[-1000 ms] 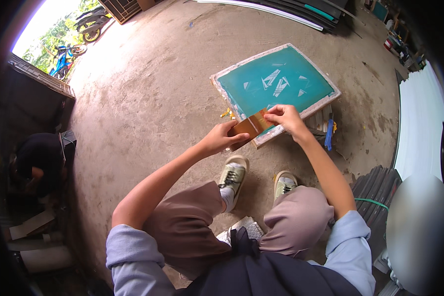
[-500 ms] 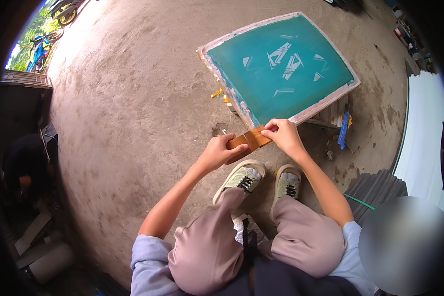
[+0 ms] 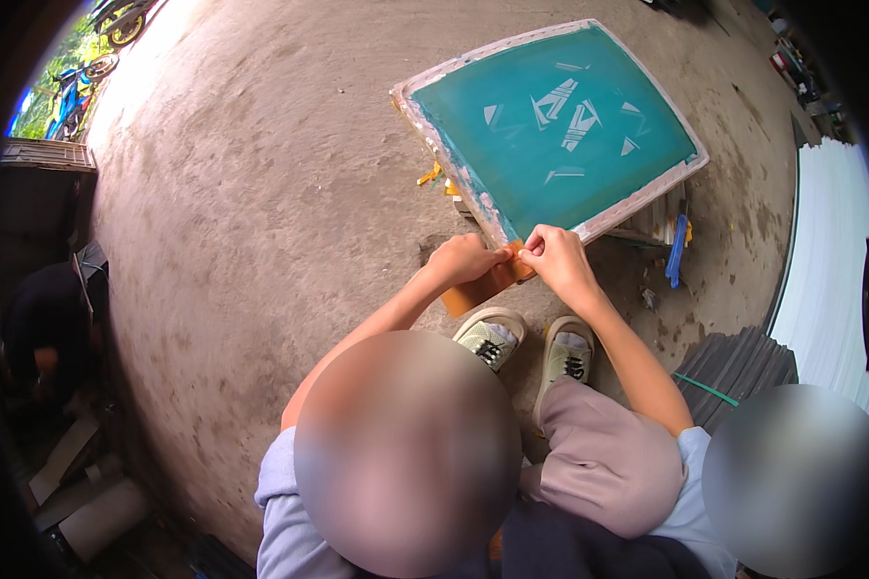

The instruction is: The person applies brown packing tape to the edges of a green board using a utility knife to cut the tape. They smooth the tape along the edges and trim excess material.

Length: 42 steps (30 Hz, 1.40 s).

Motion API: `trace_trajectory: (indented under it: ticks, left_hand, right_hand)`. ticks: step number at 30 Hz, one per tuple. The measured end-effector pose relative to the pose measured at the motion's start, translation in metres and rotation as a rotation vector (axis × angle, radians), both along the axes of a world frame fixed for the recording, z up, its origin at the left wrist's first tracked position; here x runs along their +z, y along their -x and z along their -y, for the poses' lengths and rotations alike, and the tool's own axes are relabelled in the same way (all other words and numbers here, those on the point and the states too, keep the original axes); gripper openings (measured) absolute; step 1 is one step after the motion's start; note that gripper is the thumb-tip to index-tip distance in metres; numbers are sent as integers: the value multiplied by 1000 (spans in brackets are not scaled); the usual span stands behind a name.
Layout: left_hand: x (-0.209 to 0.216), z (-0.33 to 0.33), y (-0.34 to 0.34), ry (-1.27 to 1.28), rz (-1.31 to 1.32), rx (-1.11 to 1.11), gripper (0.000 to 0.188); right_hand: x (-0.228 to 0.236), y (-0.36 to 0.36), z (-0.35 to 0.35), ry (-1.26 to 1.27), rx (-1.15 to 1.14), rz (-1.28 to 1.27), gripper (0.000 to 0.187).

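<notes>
The screen-printing frame (image 3: 478,135) has a teal mesh with pale cut-out shapes and a whitish, taped border. Its near corner lies right beyond my hands. In my left hand (image 3: 463,259) is a roll of brown packing tape (image 3: 480,289), partly covered by the fingers, with my thumb pointing toward the corner. My right hand (image 3: 553,256) pinches the brown tape by the frame's near corner, its fingertips close beside my left thumb. Whether the tape sticks to the corner there I cannot tell.
A low stand (image 3: 647,220) shows under the frame, with a blue strip (image 3: 677,251) hanging beside it. Dark bundled sheets (image 3: 739,372) and white sheets (image 3: 830,251) lie at right. Another person (image 3: 53,318) bends at far left. Motorbikes (image 3: 72,92) stand at upper left.
My left hand has moved up and right, close to my right hand and the frame's corner. The tape roll now hangs below the left hand. The right hand has barely shifted.
</notes>
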<state>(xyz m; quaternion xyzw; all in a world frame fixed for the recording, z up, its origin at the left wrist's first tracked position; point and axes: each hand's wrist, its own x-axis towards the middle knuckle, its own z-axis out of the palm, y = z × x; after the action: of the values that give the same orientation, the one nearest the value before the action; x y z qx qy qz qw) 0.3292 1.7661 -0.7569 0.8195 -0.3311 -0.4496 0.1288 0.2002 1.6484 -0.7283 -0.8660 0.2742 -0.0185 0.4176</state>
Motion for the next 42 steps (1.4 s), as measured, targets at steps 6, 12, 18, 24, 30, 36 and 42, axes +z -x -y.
trace_trajectory:
  ticks: [6, 12, 18, 24, 30, 36, 42]
  left_hand:
    - [17, 3, 10, 1, 121, 44, 63]
    - [24, 6, 9, -20, 155, 56, 62]
    - [22, 6, 12, -27, 203, 78, 59]
    - [24, 10, 6, -56, 184, 29, 57]
    - [24, 13, 2, -88, 155, 2, 57]
    - [40, 23, 4, -161, 114, -6, 57]
    - [-8, 4, -15, 25, 114, -23, 52]
  right_hand:
    - [-1, 6, 3, 113, 4, -27, 29]
    - [-1, 11, 1, 177, 35, 53, 40]
    - [-28, 49, 0, 637, 497, 358, 39]
    - [-50, 50, 10, 958, 546, 470, 32]
    - [-52, 50, 11, 970, 473, 497, 33]
    - [-39, 49, 17, 835, 491, 343, 31]
    - [-6, 64, 49, 695, 108, 344, 30]
